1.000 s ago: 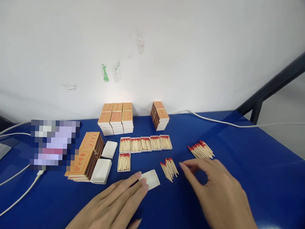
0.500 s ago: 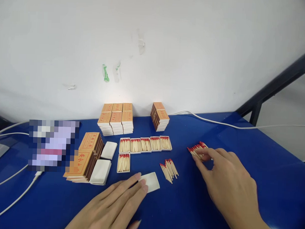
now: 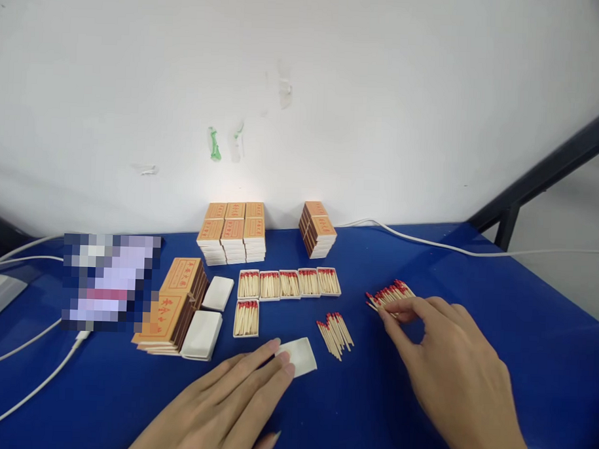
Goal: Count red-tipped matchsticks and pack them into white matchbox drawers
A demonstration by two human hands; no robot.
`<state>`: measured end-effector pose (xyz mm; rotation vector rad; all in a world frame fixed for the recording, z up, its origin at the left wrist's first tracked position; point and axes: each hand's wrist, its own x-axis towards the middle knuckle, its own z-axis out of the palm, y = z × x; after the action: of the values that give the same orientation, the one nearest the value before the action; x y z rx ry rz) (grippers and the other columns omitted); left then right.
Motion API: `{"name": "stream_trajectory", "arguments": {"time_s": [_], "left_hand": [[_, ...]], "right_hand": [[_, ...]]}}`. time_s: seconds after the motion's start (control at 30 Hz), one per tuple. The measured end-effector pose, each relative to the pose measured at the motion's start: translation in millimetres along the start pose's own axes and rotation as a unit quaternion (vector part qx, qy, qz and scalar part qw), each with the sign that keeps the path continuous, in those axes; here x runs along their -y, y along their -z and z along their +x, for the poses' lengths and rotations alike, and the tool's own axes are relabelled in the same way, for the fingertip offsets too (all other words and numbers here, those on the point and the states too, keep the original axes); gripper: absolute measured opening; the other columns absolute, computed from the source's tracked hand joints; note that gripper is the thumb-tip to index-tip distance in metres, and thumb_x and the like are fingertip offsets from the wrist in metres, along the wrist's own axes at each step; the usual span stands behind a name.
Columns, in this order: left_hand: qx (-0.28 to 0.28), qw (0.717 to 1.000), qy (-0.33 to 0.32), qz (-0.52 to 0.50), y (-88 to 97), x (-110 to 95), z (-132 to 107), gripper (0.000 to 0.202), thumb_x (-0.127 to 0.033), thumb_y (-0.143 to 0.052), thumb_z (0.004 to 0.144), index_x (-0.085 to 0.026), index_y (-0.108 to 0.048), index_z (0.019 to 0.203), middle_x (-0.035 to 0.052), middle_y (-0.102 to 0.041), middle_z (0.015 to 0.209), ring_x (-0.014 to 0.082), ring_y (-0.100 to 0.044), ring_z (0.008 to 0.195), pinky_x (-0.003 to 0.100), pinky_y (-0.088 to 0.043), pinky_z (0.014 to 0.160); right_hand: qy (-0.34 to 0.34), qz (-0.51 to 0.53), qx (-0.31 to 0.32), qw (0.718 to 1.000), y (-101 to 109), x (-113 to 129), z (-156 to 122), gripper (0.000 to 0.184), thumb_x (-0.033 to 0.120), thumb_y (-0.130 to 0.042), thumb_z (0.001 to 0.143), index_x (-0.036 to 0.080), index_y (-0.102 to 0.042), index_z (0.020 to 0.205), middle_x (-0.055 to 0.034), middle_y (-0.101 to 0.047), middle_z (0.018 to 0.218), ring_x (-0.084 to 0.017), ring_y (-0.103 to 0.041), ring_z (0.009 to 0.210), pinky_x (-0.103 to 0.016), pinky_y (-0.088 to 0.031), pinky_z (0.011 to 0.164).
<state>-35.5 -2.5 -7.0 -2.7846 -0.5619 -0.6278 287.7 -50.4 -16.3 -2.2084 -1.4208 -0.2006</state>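
Observation:
My left hand point(image 3: 224, 405) lies flat on the blue table point(image 3: 498, 303), fingers stretched out, their tips resting on an empty white matchbox tray point(image 3: 299, 355). My right hand point(image 3: 451, 374) reaches to a loose heap of red-tipped matches point(image 3: 388, 294) at the right, thumb and fingers pinching at the heap's near edge. A smaller bundle of matches point(image 3: 335, 332) lies between the two hands. Behind it stand several open trays filled with matches point(image 3: 287, 284), with one more filled tray point(image 3: 246, 317) in front.
Stacks of orange matchbox sleeves point(image 3: 233, 232) and a second stack point(image 3: 316, 228) stand by the white wall. More orange sleeves point(image 3: 176, 305) and two white tray stacks point(image 3: 208, 313) lie at the left. White cables point(image 3: 28, 392) cross the left side and another cable point(image 3: 426, 241) the back right.
My right hand moved from beside the small bundle to the right-hand heap of matches and closed its fingers on it. My left hand stayed on the empty tray.

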Motion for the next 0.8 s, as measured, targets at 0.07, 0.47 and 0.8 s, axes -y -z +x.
{"name": "stream_trajectory", "arguments": {"time_s": [0.07, 0.47, 0.8], "left_hand": [[-0.005, 1.0, 0.003, -0.002, -1.0, 0, 0, 0.044, -0.021, -0.038, 0.125, -0.014, -0.073, 0.15, 0.0052, -0.078, 0.152, 0.0209, -0.08, 0.134, 0.03, -0.069, 0.105], [-0.01, 1.0, 0.02, -0.004, -1.0, -3, -2, 0.042, -0.023, -0.039, 0.126, -0.015, -0.073, 0.149, 0.0033, -0.078, 0.153, 0.0189, -0.079, 0.137, 0.028, -0.066, 0.112], [-0.017, 1.0, 0.019, -0.006, -0.5, -3, 4, 0.042, -0.023, -0.036, 0.127, -0.016, -0.071, 0.15, 0.0018, -0.079, 0.15, 0.0184, -0.08, 0.134, 0.03, -0.069, 0.105]], "right_hand": [[-0.013, 0.035, 0.019, 0.999, 3, 3, -2, 0.058, 0.074, -0.045, 0.109, 0.03, -0.082, 0.097, -0.0092, -0.082, 0.104, -0.035, -0.071, 0.101, -0.041, -0.045, 0.066], [-0.097, 0.164, 0.18, 0.965, 6, 37, -9, 0.032, 0.063, -0.066, 0.096, 0.037, -0.084, 0.095, 0.0004, -0.084, 0.103, -0.028, -0.075, 0.094, -0.043, -0.055, 0.085], [-0.085, 0.182, 0.163, 0.966, 7, 41, -6, 0.027, 0.058, -0.071, 0.091, 0.035, -0.085, 0.086, -0.0005, -0.085, 0.093, -0.024, -0.073, 0.08, -0.037, -0.053, 0.073]]}}
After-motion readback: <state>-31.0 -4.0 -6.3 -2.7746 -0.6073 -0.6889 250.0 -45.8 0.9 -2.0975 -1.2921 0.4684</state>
